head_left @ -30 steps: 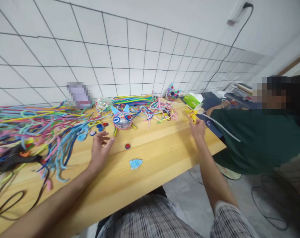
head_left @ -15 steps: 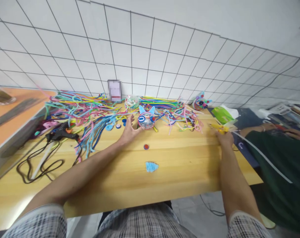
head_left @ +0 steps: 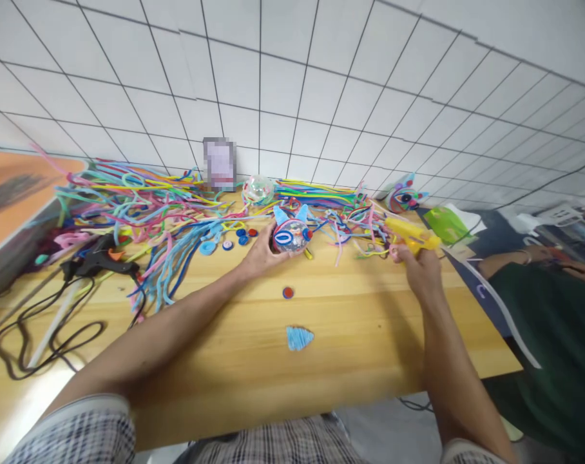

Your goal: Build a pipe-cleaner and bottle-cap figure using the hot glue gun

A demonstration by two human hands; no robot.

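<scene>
My left hand (head_left: 263,252) is closed round the left side of a clear ball (head_left: 296,242) decorated as an animal head, with two blue ears and a blue-and-white oval eye. In my right hand (head_left: 424,265) is a yellow glue gun (head_left: 412,233), lifted over the right part of the table and pointing left. Nearer to me on the wood lie a small round red-and-blue disc (head_left: 287,292) and a flat blue triangle (head_left: 299,338) of pipe cleaner.
Colourful pipe cleaners (head_left: 128,200) are heaped along the wall. A black glue gun (head_left: 99,258) with its cord lies at left. Another clear ball (head_left: 258,190) and a finished-looking animal head (head_left: 404,197) stand at the back. A person in a dark green top (head_left: 544,303) sits at right.
My left hand has gone from beside the decorated ball to gripping it. My right hand has raised the yellow glue gun from the table's right side and brought it left.
</scene>
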